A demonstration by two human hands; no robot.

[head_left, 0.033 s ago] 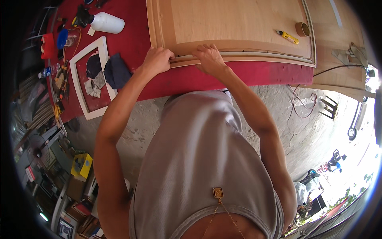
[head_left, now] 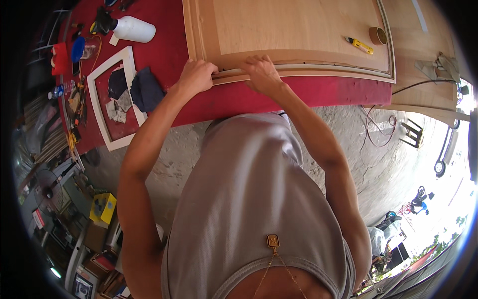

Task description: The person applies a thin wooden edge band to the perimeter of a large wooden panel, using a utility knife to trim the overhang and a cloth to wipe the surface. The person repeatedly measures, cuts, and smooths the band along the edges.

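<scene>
One wooden panel [head_left: 298,30] lay along the red worktop's [head_left: 172,35] near edge, the left hand [head_left: 199,75] curled at its near-left corner, the right hand [head_left: 261,74] bent farther right; whether either pinched could not be told. A sharp jerk might have sent the loose yellow cutter [head_left: 360,46] sliding.

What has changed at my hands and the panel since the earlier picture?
Nothing has visibly moved, been taken hold of or let go. The left hand and right hand are still at the near edge of the wooden panel; the yellow cutter and tape roll stay on it.
</scene>
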